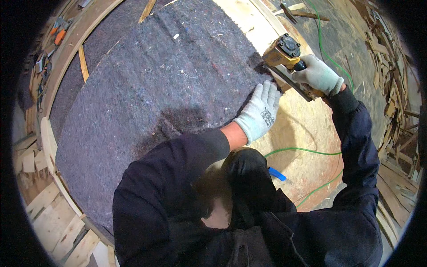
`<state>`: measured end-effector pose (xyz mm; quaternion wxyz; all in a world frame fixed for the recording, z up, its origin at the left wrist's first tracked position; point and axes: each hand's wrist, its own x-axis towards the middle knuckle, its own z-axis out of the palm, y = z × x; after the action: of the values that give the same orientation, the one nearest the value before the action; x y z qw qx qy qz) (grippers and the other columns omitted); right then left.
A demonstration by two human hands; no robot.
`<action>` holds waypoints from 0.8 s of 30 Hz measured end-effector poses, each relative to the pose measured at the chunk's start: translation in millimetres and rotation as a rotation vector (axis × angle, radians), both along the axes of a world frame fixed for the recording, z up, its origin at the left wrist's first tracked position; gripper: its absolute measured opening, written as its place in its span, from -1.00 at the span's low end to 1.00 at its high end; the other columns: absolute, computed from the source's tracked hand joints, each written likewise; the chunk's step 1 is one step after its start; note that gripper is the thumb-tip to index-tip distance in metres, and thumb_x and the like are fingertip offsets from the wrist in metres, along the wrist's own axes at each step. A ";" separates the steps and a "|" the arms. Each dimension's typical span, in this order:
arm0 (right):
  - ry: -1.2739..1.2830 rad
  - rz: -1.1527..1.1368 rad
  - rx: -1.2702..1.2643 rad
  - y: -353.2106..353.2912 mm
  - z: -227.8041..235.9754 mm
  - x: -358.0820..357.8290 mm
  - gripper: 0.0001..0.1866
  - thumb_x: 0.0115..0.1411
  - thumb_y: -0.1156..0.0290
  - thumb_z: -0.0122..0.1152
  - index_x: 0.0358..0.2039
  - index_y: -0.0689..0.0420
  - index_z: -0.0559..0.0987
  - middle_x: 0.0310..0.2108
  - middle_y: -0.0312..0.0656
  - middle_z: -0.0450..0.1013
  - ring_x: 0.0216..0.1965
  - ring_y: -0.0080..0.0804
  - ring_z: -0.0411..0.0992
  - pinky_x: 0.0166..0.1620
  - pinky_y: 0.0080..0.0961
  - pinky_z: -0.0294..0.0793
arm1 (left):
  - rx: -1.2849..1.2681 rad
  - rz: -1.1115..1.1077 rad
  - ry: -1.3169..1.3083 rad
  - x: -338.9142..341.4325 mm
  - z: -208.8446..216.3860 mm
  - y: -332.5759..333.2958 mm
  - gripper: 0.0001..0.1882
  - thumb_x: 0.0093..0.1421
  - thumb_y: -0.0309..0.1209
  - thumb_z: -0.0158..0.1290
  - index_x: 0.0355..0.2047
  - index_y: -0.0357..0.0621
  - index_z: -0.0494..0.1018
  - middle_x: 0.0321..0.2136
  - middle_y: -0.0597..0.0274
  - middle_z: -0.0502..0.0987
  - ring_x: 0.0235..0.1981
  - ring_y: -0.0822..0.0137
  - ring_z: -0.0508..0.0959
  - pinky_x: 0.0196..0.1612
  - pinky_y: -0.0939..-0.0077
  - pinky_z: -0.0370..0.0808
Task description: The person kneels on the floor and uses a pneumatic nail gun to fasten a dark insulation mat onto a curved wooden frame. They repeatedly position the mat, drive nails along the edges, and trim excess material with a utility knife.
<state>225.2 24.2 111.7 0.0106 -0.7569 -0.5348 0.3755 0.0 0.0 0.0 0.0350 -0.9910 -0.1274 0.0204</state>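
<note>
My right hand (321, 74), in a pale glove, is wrapped round a yellow and black pneumatic staple gun (281, 52). The gun's nose is over the edge of a grey-purple felt sheet (169, 80), beside bare plywood (307, 120); whether it touches is hard to make out. Flat on the felt's right edge, close to the gun, lies my gloved left hand (260, 111) with its fingers stretched out. A blue-handled utility knife (277, 174) rests on the plywood by my knee.
A green air hose (307, 151) loops over the plywood to the right. Beyond the gun lies a hammer (288, 13). Wood scraps (400, 102) are heaped at the right, and more boards (58, 222) lie at the lower left. A curved wooden rim (66, 58) borders the felt.
</note>
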 end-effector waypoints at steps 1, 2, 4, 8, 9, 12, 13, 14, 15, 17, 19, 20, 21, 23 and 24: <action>-0.019 0.012 0.019 -1.0 1.1 1.0 -0.58 0.03 0.23 0.32 -0.18 0.27 0.62 -0.41 -0.06 0.59 -0.36 -0.27 0.56 -0.20 -0.35 0.52 | 0.007 -0.011 -0.002 -1.8 1.8 -0.1 -0.38 0.34 -0.29 -0.26 0.32 -0.45 0.20 0.35 -0.28 0.18 0.41 -0.26 0.10 0.41 -0.11 -0.01; -0.037 0.040 0.057 -2.1 2.4 1.5 -0.57 0.02 0.22 0.33 -0.18 0.29 0.61 -0.43 -0.04 0.57 -0.36 -0.27 0.56 -0.21 -0.34 0.52 | 0.016 -0.024 -0.004 -4.4 3.6 0.3 -0.38 0.34 -0.29 -0.25 0.31 -0.46 0.20 0.35 -0.29 0.19 0.40 -0.26 0.11 0.41 -0.11 -0.01; -0.019 0.009 0.063 -26.2 -0.7 -1.6 -0.56 0.01 0.23 0.34 -0.18 0.30 0.61 -0.43 -0.05 0.56 -0.36 -0.28 0.55 -0.21 -0.34 0.51 | -0.012 -0.107 0.044 -18.9 8.7 -21.6 -0.40 0.34 -0.30 -0.26 0.29 -0.45 0.24 0.34 -0.29 0.20 0.39 -0.27 0.13 0.41 -0.11 -0.02; 0.054 -0.088 0.001 -59.9 9.1 -0.1 -0.56 0.00 0.24 0.34 -0.18 0.29 0.60 -0.44 -0.07 0.55 -0.37 -0.30 0.53 -0.19 -0.37 0.50 | -0.143 -0.215 0.064 -47.7 0.0 -38.7 -0.42 0.28 -0.28 -0.18 0.22 -0.41 0.34 0.30 -0.28 0.27 0.37 -0.18 0.20 0.42 -0.07 -0.01; 0.045 -0.096 0.004 -68.0 12.2 -0.6 -0.56 0.00 0.24 0.34 -0.18 0.29 0.60 -0.44 -0.08 0.55 -0.37 -0.30 0.53 -0.18 -0.37 0.50 | -0.204 -0.236 0.108 -54.7 -1.9 -43.8 -0.42 0.26 -0.28 -0.16 0.20 -0.41 0.36 0.28 -0.28 0.29 0.36 -0.16 0.21 0.42 -0.06 -0.01; 0.049 -0.131 0.028 -87.4 15.9 -4.3 -0.59 0.01 0.28 0.35 -0.17 0.30 0.60 -0.45 -0.11 0.55 -0.37 -0.34 0.52 -0.18 -0.39 0.49 | -0.316 -0.223 0.164 -78.5 -5.3 -51.8 -0.46 0.21 -0.28 -0.10 0.12 -0.38 0.42 0.15 -0.21 0.42 0.27 -0.10 0.32 0.40 0.05 0.07; 0.089 -0.141 0.023 -92.3 16.5 -5.1 -0.59 0.01 0.29 0.35 -0.17 0.30 0.60 -0.45 -0.12 0.56 -0.37 -0.34 0.52 -0.18 -0.39 0.49 | -0.368 -0.225 0.212 -86.6 -5.5 -52.2 -0.47 0.22 -0.27 -0.10 0.11 -0.37 0.42 0.11 -0.17 0.45 0.22 -0.06 0.37 0.36 0.07 0.13; 0.092 -0.158 0.004 -96.9 17.6 -5.3 -0.60 0.02 0.31 0.36 -0.17 0.30 0.60 -0.45 -0.12 0.56 -0.37 -0.35 0.52 -0.18 -0.39 0.49 | -0.421 -0.197 0.247 -94.4 -5.2 -52.4 -0.49 0.22 -0.27 -0.09 0.10 -0.35 0.42 0.07 -0.13 0.48 0.17 -0.03 0.42 0.31 0.09 0.18; 0.097 -0.175 -0.015 -100.4 17.4 -5.8 -0.61 0.02 0.32 0.36 -0.17 0.30 0.60 -0.45 -0.12 0.56 -0.37 -0.36 0.52 -0.18 -0.39 0.49 | -0.491 -0.162 0.271 -101.9 -3.8 -52.4 -0.50 0.23 -0.26 -0.09 0.09 -0.34 0.43 0.03 -0.09 0.51 0.12 0.01 0.47 0.27 0.12 0.24; 0.106 -0.177 -0.011 -104.9 14.6 -6.3 -0.62 0.04 0.32 0.35 -0.18 0.31 0.60 -0.45 -0.13 0.56 -0.37 -0.37 0.51 -0.18 -0.39 0.49 | -0.712 -0.091 0.430 -110.7 -2.6 -51.7 -0.51 0.26 -0.23 -0.08 0.09 -0.32 0.43 0.01 -0.04 0.54 0.06 0.06 0.52 0.21 0.12 0.28; 0.132 -0.161 0.063 -107.1 7.7 -9.0 -0.71 0.04 0.38 0.33 -0.25 0.27 0.58 -0.51 -0.22 0.49 -0.47 -0.45 0.43 -0.31 -0.43 0.43 | -0.742 -0.090 0.414 -125.6 -0.8 -53.3 -0.52 0.29 -0.18 -0.08 0.08 -0.25 0.46 -0.10 0.01 0.59 -0.08 0.08 0.59 0.08 0.14 0.39; 0.153 -0.146 0.132 -106.3 0.0 -13.8 -0.79 0.04 0.44 0.31 -0.31 0.24 0.55 -0.58 -0.31 0.42 -0.57 -0.53 0.36 -0.44 -0.47 0.36 | -0.787 -0.071 0.379 -135.5 -0.1 -54.4 -0.53 0.29 -0.17 -0.08 0.07 -0.24 0.47 -0.13 0.00 0.60 -0.10 0.07 0.60 0.05 0.15 0.41; 0.130 -0.165 0.109 -108.1 -0.3 -14.0 -0.80 0.05 0.44 0.30 -0.31 0.24 0.55 -0.58 -0.31 0.42 -0.57 -0.53 0.36 -0.45 -0.47 0.36 | -0.838 -0.050 0.354 -146.3 -0.7 -54.8 -0.53 0.29 -0.17 -0.07 0.07 -0.22 0.48 -0.16 -0.02 0.61 -0.12 0.06 0.61 0.01 0.16 0.44; 0.194 -0.263 0.063 -111.4 -0.6 -14.9 -0.81 0.09 0.43 0.30 -0.31 0.24 0.55 -0.58 -0.31 0.41 -0.57 -0.54 0.36 -0.46 -0.47 0.35 | -1.004 0.017 0.241 -174.1 -4.1 -53.0 -0.56 0.27 -0.17 0.00 0.03 -0.20 0.52 -0.19 -0.10 0.62 -0.14 -0.01 0.61 -0.03 0.13 0.50; 0.150 -0.223 0.052 -112.0 -0.4 -13.6 -0.74 0.11 0.37 0.32 -0.26 0.28 0.58 -0.53 -0.21 0.48 -0.49 -0.47 0.43 -0.34 -0.42 0.42 | -1.078 0.097 0.381 -186.1 -9.4 -54.1 -0.53 0.28 -0.16 0.01 0.08 -0.21 0.49 -0.10 -0.12 0.60 -0.06 0.00 0.59 0.04 0.17 0.48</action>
<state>211.7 -87.8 111.3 0.1120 -0.7809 -0.4546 0.4136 -186.1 -54.1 -9.4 -0.4541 -0.8406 -0.1356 0.2622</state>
